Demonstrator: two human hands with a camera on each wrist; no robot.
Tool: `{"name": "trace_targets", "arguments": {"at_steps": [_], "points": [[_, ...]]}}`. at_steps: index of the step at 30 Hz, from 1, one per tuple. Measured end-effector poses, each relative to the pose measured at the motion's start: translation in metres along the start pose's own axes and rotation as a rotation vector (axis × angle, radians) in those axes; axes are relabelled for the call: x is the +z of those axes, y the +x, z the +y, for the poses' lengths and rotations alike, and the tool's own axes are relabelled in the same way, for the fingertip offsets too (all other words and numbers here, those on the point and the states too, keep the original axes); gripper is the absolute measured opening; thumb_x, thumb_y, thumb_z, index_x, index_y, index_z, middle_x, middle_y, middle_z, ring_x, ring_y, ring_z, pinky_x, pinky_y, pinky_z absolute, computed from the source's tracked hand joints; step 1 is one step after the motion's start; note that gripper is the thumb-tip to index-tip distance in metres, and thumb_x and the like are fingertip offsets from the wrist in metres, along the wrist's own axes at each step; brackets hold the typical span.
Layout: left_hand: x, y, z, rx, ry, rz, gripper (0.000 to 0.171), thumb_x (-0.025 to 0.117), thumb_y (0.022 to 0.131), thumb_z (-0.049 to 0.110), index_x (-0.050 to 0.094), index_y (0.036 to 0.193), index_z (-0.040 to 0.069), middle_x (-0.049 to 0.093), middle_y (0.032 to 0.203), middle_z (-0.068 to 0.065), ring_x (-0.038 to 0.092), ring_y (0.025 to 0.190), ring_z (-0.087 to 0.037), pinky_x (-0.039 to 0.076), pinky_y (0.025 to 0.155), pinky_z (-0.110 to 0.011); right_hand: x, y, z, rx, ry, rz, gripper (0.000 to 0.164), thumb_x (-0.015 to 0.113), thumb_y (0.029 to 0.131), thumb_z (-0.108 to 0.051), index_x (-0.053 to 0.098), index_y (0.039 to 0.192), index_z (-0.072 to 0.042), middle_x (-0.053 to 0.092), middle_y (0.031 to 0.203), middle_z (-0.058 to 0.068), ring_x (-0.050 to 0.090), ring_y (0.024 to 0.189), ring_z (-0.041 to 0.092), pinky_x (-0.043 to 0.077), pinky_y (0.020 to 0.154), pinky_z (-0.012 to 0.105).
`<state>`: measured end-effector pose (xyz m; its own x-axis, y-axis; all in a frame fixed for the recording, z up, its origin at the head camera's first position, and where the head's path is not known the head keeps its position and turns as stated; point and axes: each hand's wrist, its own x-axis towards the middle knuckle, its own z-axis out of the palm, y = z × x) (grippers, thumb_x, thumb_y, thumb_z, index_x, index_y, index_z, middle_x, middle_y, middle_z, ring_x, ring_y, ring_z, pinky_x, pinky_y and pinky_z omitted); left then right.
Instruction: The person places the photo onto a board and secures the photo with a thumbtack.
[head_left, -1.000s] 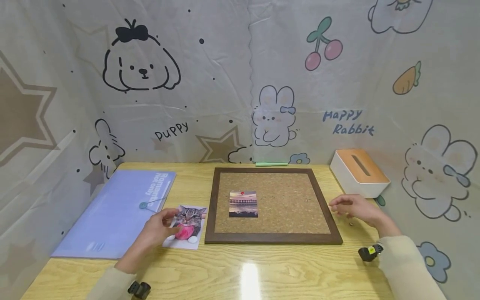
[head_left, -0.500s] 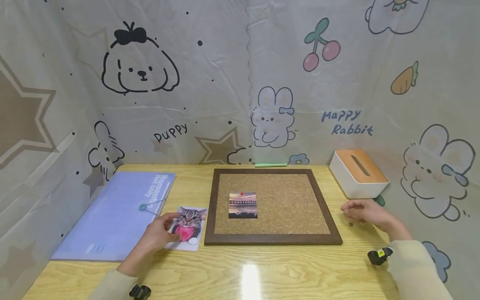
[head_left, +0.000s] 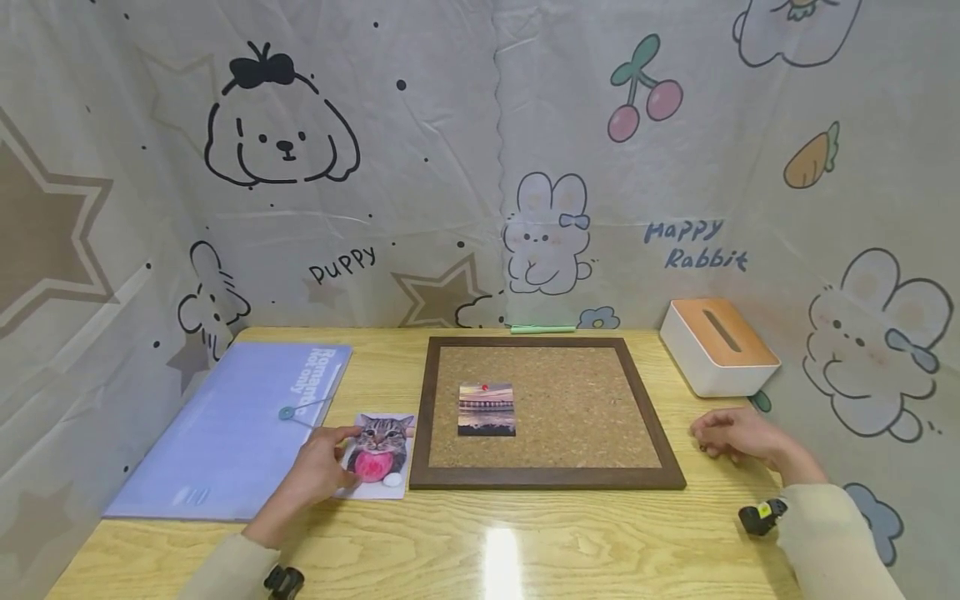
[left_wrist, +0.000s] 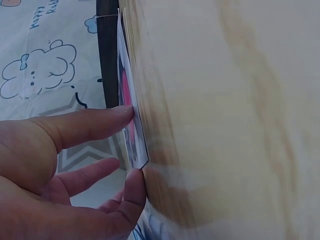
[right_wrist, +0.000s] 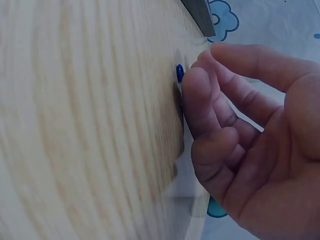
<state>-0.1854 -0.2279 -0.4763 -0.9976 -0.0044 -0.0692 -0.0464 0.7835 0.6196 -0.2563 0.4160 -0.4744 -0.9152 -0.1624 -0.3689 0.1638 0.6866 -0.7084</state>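
The table [head_left: 405, 550] was backed by printed cloth [head_left: 435, 183], a slotted box [head_left: 697, 362] placed near its far right corner. Beside the left-edge folder [head_left: 217, 433], a cat photo [head_left: 371, 468] was touched by the left hand [head_left: 318, 467], fingers parted; the right hand [head_left: 742, 437], loosely curled and unladen, was observed beside a blue object [right_wrist: 180, 73].

Right fingers [right_wrist: 197, 95] bent near small blue object [right_wrist: 180, 73]; wooden tabletop [right_wrist: 75, 125]; flower-print cloth [right_wrist: 280, 22]
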Motion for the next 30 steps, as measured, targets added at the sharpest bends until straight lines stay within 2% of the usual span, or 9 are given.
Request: {"name": "trace_targets", "arguments": {"at_steps": [7,11,13,15,20,23,26,28,30], "points": [[-0.002,0.0,0.002,-0.011,-0.016,-0.028,0.075,0.082,0.068,-0.008,0.056,0.138,-0.002,0.051,0.131,-0.034,0.063,0.104,-0.037,0.058,0.073,-0.037,-0.004,-0.003,-0.001,0.018,-0.015,0.029,0.038,0.063,0.098,-0.028,0.062,0.124,0.001,0.071,0.094,0.002,0.064,0.082,0.015,0.048,0.058,0.028],[-0.002,0.001,0.002,-0.007,-0.019,-0.048,0.075,0.081,0.068,-0.008,0.055,0.139,-0.002,0.059,0.103,-0.021,0.056,0.086,-0.026,0.049,0.06,-0.03,-0.006,-0.006,-0.002,0.028,-0.021,0.041,0.038,0.063,0.097,-0.026,0.061,0.124,0.002,0.07,0.091,0.003,0.062,0.079,0.015,0.047,0.059,0.028],[-0.002,0.002,0.001,-0.012,-0.022,-0.053,0.075,0.08,0.068,-0.008,0.055,0.139,-0.002,0.057,0.09,-0.013,0.049,0.078,-0.021,0.043,0.057,-0.027,-0.007,-0.007,-0.001,0.025,-0.034,0.041,0.037,0.063,0.097,-0.025,0.062,0.122,0.001,0.069,0.088,0.003,0.061,0.077,0.014,0.047,0.059,0.028],[-0.001,0.002,0.0,-0.03,-0.04,-0.059,0.075,0.079,0.069,-0.009,0.055,0.139,-0.002,0.055,0.085,-0.01,0.046,0.075,-0.019,0.041,0.054,-0.027,-0.007,-0.008,0.0,0.035,-0.04,0.043,0.035,0.064,0.096,-0.025,0.063,0.121,0.0,0.069,0.087,0.003,0.06,0.076,0.015,0.046,0.059,0.028],[-0.001,0.002,-0.002,-0.053,-0.084,-0.081,0.073,0.075,0.071,-0.011,0.054,0.14,-0.003,0.06,0.092,-0.013,0.05,0.078,-0.021,0.045,0.054,-0.028,-0.008,-0.01,0.002,0.051,-0.075,0.031,0.032,0.065,0.095,-0.024,0.065,0.118,-0.003,0.068,0.091,0.004,0.06,0.08,0.018,0.045,0.061,0.029],[-0.002,0.003,-0.004,-0.038,-0.094,-0.085,0.072,0.075,0.07,-0.012,0.054,0.139,-0.003,0.065,0.098,-0.016,0.057,0.084,-0.023,0.05,0.06,-0.029,-0.007,-0.011,0.003,0.05,-0.105,0.03,0.03,0.066,0.094,-0.024,0.067,0.116,-0.004,0.068,0.09,0.005,0.06,0.08,0.018,0.044,0.06,0.028],[-0.002,0.004,-0.007,-0.031,-0.122,-0.085,0.072,0.075,0.07,-0.013,0.055,0.138,-0.004,0.067,0.107,-0.024,0.064,0.094,-0.031,0.057,0.069,-0.033,-0.005,-0.011,0.003,0.037,-0.122,0.036,0.027,0.068,0.093,-0.023,0.069,0.112,-0.005,0.067,0.086,0.003,0.06,0.077,0.017,0.044,0.057,0.027],[-0.003,0.005,-0.008,-0.038,-0.153,-0.089,0.071,0.075,0.071,-0.014,0.055,0.138,-0.003,0.066,0.119,-0.029,0.066,0.104,-0.035,0.06,0.076,-0.035,-0.003,-0.01,0.003,0.024,-0.125,0.038,0.025,0.069,0.092,-0.022,0.07,0.11,-0.005,0.066,0.083,0.002,0.059,0.073,0.015,0.044,0.056,0.025],[-0.003,0.005,-0.009,-0.051,-0.191,-0.098,0.071,0.074,0.072,-0.014,0.055,0.139,-0.002,0.064,0.123,-0.029,0.064,0.106,-0.035,0.06,0.076,-0.035,-0.002,-0.009,0.003,0.018,-0.124,0.038,0.022,0.07,0.092,-0.022,0.071,0.107,-0.006,0.065,0.079,0.0,0.058,0.07,0.013,0.043,0.054,0.024]]}}
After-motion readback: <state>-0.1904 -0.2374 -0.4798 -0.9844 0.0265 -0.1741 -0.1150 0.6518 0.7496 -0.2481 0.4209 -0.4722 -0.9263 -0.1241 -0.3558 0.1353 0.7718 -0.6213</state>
